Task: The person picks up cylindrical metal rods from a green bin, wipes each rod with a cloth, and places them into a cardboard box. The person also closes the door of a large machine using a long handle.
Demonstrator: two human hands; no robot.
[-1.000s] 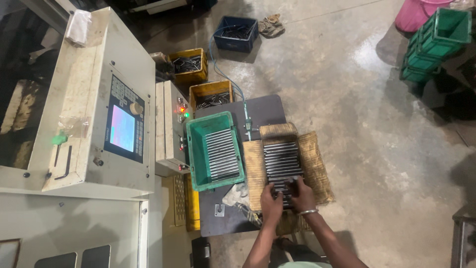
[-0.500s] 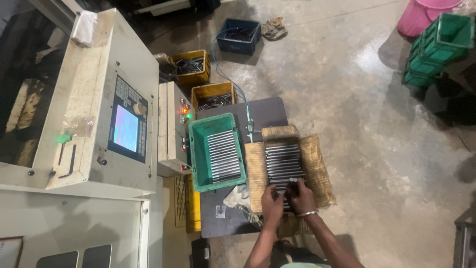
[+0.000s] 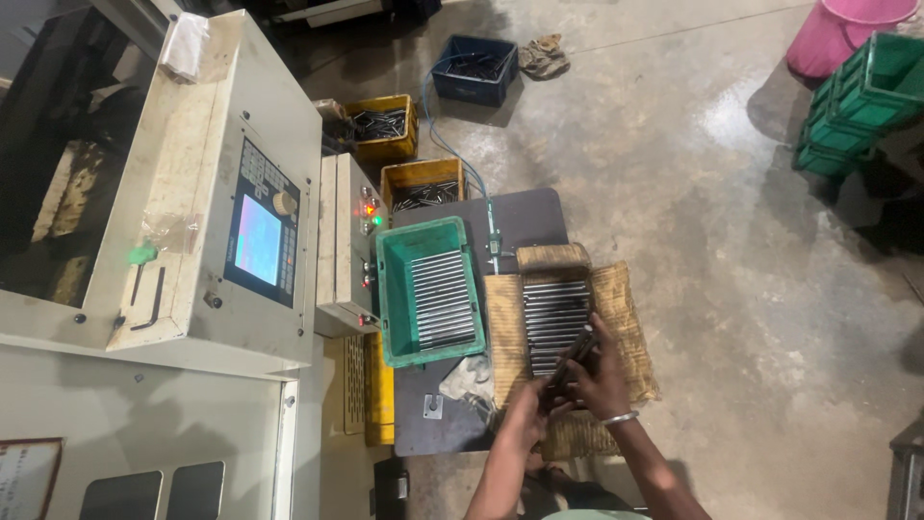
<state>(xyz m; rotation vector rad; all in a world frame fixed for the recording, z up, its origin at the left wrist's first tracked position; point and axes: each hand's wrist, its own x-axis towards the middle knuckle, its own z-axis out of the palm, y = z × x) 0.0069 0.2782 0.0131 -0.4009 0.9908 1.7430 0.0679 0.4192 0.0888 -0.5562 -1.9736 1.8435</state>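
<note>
Metal rods (image 3: 555, 323), thin and grey, laid side by side in a neat row on a brown sacking mat (image 3: 630, 332) spread over a dark board (image 3: 525, 217) on the floor, with more of the same ranked inside a green crate (image 3: 397, 289) just to the left of the mat. A small bundle of rods (image 3: 576, 358) gripped at the near end of the row: right hand (image 3: 604, 380) closed round its upper part, left hand (image 3: 527, 416) closed lower down, fingers curled, both pinching the same bundle, tilted rather than flat. Judged as the gathering or squaring-up step, a handful lifted off the mat and evened between the palms. Next move likely calling for ends kept flush, a firm grip so that none slips out, and a level carry toward the crate or back onto the row, parallel with those already lying there. To the left, a cream machine cabinet (image 3: 192, 144) with a lit screen (image 3: 258, 241); behind, two yellow bins (image 3: 423, 173) and a blue bin (image 3: 476, 67) of similar parts; stacked green crates (image 3: 857, 106) far right.
</note>
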